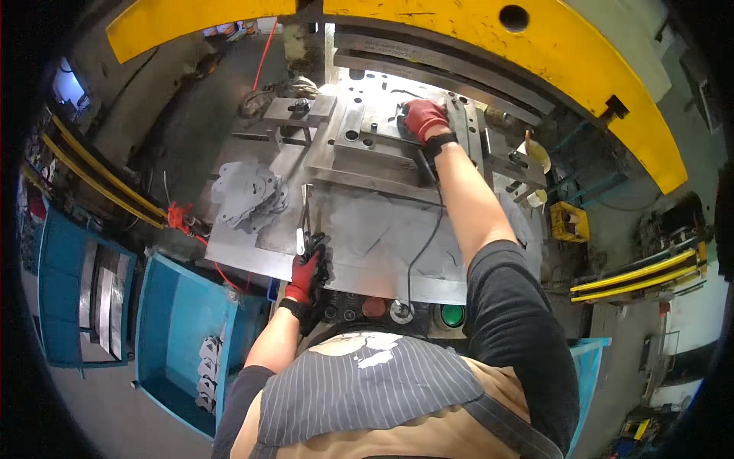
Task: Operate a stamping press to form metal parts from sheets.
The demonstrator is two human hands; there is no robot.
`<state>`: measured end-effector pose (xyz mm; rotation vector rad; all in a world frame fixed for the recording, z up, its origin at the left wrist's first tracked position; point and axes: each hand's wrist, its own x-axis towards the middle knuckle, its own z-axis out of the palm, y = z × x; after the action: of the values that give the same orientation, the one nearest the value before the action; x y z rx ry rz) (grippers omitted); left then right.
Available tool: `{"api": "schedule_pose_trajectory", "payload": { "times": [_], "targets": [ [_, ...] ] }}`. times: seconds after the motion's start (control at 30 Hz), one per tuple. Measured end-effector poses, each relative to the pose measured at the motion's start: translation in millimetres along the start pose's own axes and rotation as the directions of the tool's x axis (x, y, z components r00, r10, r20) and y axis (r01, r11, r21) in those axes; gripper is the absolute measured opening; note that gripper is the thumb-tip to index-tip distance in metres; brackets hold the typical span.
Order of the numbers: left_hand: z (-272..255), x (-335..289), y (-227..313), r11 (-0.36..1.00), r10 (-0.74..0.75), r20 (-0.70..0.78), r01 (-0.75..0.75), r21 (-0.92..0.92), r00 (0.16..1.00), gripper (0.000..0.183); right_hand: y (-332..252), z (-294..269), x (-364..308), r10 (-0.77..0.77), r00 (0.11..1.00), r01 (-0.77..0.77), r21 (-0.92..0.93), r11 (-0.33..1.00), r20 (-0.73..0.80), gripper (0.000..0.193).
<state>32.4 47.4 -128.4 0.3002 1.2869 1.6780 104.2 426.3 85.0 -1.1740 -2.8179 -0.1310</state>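
My left hand [306, 277], in a red and black glove, is closed round a pair of long tongs [303, 233] with a white grip, tips pointing away from me over the front of the metal table [359, 268]. My right hand [424, 118], gloved alike, reaches into the press and rests on the steel die [367, 164]. Its fingers are curled at the die's top; what they hold, if anything, is hidden. A stack of flat grey metal plates [248, 195] with cut outlines and holes lies left of the die.
The press's yellow guard [489, 23] arches over the far side. A control panel with a green button [452, 315] and a red button [374, 307] sits at the near edge. A black cable [413, 268] crosses the table. Blue bins [183, 298] stand left, one holding similar plates.
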Motion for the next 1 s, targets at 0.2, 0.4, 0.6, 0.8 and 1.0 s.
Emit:
{"api": "schedule_pose_trajectory", "payload": {
  "times": [0.2, 0.4, 0.6, 0.8, 1.0],
  "targets": [
    [27, -15, 23, 0.997, -0.01, 0.083, 0.016, -0.077, 0.997, 0.024, 32, -19, -41, 0.09, 0.985, 0.071, 0.816, 0.574, -0.149, 0.05],
    [-49, -21, -11, 0.753, 0.451, -0.115, -0.308, 0.582, 0.885, 0.035, 35, -29, -240, 0.002, 0.962, 0.252, 0.89, 0.38, -0.273, 0.04],
    [-149, -109, -35, 0.866, 0.453, -0.527, -0.215, 0.451, 0.719, 0.024, 70, 105, -489, 0.875, 0.483, 0.007, 0.999, 0.034, -0.033, 0.033],
    [-186, -89, -56, 0.98, -0.035, -0.429, 0.116, 0.162, 0.902, 0.021, 91, 232, -551, 0.625, 0.71, -0.432, 0.902, 0.023, 0.324, 0.033],
    [-163, -37, -20, 0.248, -0.111, 0.305, -0.271, 0.93, 0.946, 0.028, 86, 236, -518, 0.328, 0.713, -0.673, 0.736, 0.075, 0.619, 0.03]
  ]
}}
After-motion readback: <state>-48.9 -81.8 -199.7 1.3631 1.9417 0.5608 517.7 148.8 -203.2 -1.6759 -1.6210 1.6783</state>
